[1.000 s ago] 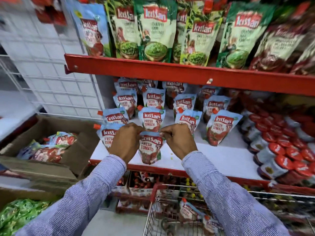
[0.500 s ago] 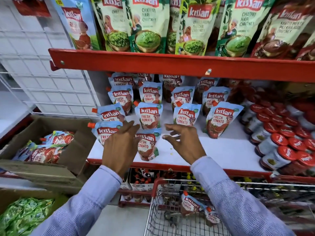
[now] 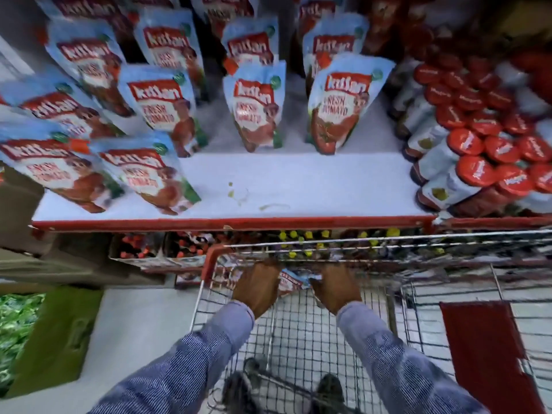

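Both my hands are down inside the wire shopping cart (image 3: pixel 206 265). My left hand (image 3: pixel 257 289) and my right hand (image 3: pixel 336 289) sit on either side of a blue ketchup pouch (image 3: pixel 294 280), fingers curled down onto its ends; the fingertips are hidden behind the hands. On the white shelf (image 3: pixel 298 180) above stand several blue ketchup pouches in rows, the nearest one (image 3: pixel 149 177) at the front left. The whole view is motion-blurred.
Red-capped jars (image 3: pixel 478 144) crowd the shelf's right side. A red shelf lip (image 3: pixel 233 224) runs just above the cart. Cardboard boxes (image 3: pixel 56 336) and green packets (image 3: pixel 15 321) lie on the floor at left. A red flap (image 3: pixel 484 348) hangs in the cart at right.
My hands let go of the pouch placed at the shelf front, opened, then dropped into the cart onto another pouch. My view tilted down and closer.
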`<state>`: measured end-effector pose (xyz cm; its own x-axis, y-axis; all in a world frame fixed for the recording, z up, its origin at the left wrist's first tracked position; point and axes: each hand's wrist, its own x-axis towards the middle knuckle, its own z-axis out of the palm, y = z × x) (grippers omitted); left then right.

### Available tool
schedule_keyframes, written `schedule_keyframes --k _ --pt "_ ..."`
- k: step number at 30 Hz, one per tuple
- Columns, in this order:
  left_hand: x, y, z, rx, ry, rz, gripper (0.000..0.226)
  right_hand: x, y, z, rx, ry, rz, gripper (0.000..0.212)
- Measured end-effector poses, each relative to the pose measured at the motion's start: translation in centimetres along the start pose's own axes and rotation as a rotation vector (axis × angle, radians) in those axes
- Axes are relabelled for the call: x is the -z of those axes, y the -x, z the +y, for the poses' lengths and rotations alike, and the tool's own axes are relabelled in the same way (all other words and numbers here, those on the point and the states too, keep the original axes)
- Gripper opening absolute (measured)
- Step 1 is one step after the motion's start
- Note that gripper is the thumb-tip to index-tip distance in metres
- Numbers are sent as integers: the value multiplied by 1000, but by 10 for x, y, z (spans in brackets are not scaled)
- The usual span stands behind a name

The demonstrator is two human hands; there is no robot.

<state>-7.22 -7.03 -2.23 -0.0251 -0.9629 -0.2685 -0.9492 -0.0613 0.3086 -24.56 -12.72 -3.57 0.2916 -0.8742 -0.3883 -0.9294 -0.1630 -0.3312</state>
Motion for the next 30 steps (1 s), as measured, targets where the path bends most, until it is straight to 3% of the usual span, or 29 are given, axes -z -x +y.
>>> schedule_keyframes --k 4,12,18,25,30 --pt "-47 -30 5 -92 -139 -65 61 -41 -24 14 74 177 1 23" --pt "-59 -35 0 18 -245 -77 34 -48 -28 20 292 300 56 19" --pt "4 22 -6 -38 -31 204 40 35 32 -19 446 -43 206 16" --pt "132 80 0 -159 256 533 16 151 80 -67 549 -250 414 22" --pt "218 81 14 -219 252 756 15 212 81 -106 606 -354 652 20"
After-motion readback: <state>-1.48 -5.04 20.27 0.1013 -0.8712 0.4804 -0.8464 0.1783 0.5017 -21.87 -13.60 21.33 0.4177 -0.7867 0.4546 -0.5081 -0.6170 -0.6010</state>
